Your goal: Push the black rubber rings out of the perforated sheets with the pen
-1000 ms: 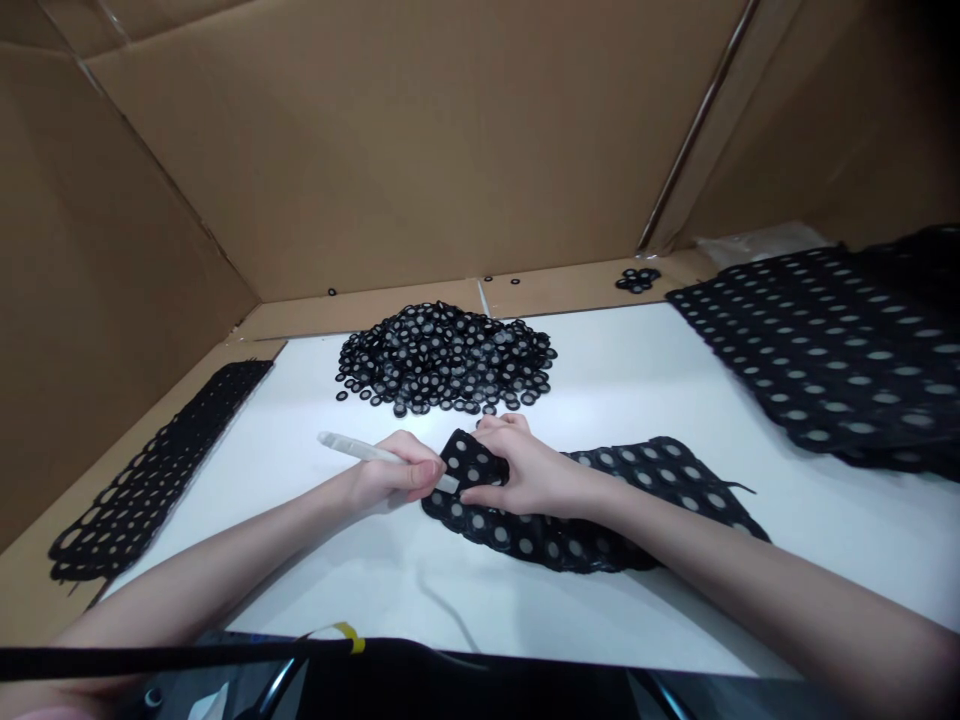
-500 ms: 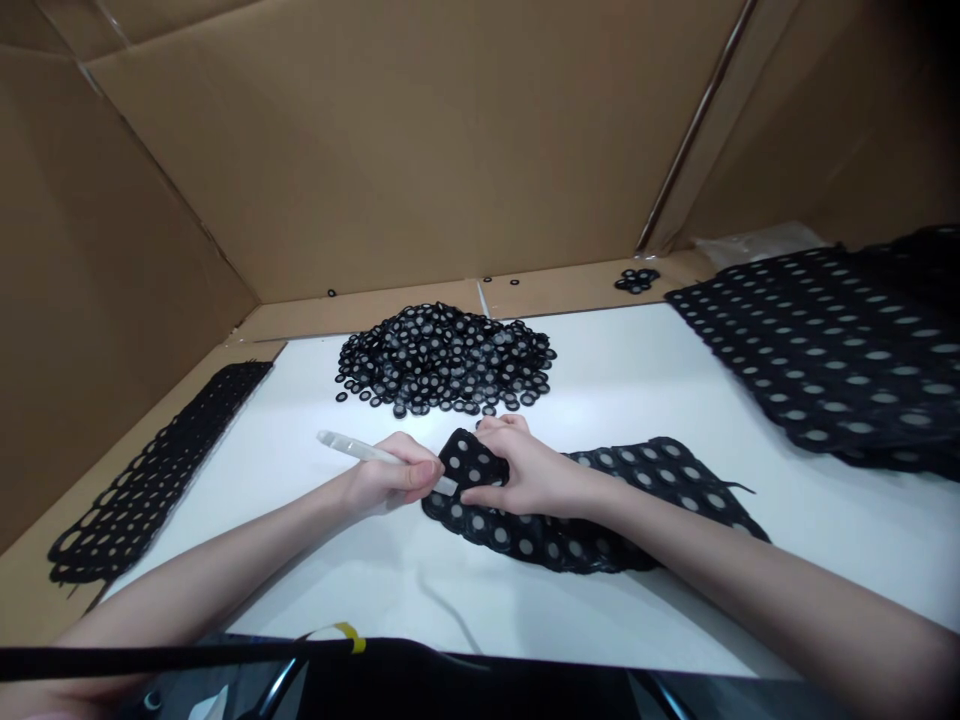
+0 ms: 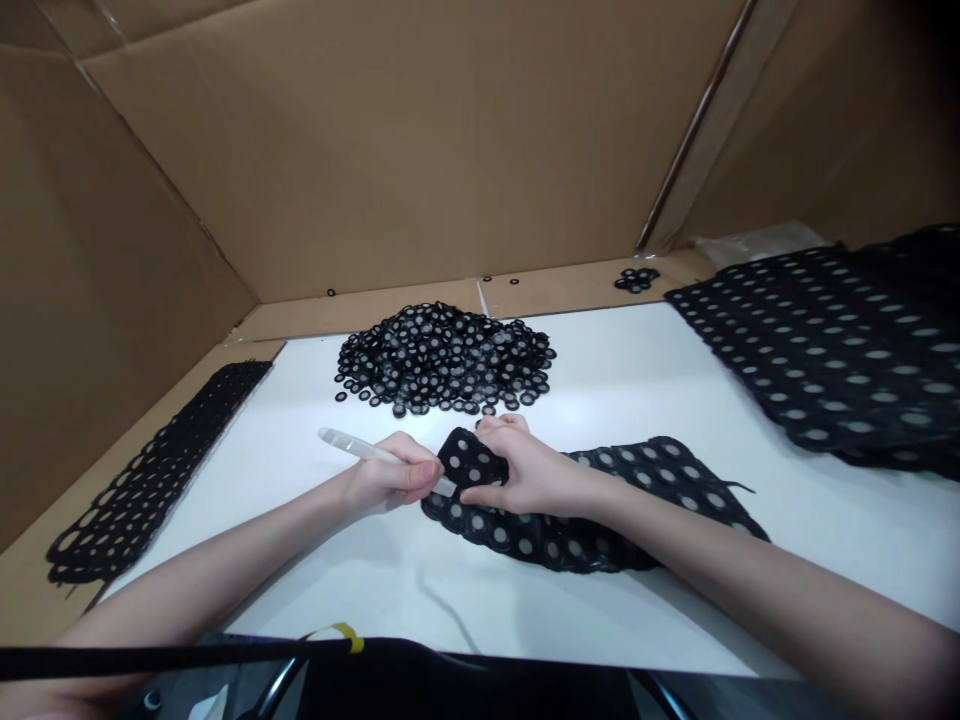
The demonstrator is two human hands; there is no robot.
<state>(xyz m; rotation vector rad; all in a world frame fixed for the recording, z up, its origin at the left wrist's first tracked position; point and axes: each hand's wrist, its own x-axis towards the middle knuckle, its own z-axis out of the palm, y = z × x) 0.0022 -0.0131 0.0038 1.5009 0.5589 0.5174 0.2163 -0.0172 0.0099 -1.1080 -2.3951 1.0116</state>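
Observation:
My left hand point(image 3: 397, 472) is closed around a white pen-shaped tool point(image 3: 356, 446). The tool's lower end rests at the left edge of a black rubber sheet point(image 3: 574, 549) patterned with rows of pale round spots. My right hand point(image 3: 521, 465) grips that sheet near its left end, where a corner is folded up between thumb and fingers. The rest of the sheet lies flat on the white board, partly under my right forearm. Just beyond my hands is a heap of small black rings point(image 3: 442, 355).
On the left lies a stack of perforated black sheets point(image 3: 161, 465). A larger pile of black sheets point(image 3: 832, 350) covers the right side. A small cluster of rings point(image 3: 637, 280) sits at the back right, before cardboard walls point(image 3: 450, 150). A dark strap point(image 3: 172, 660) crosses the front.

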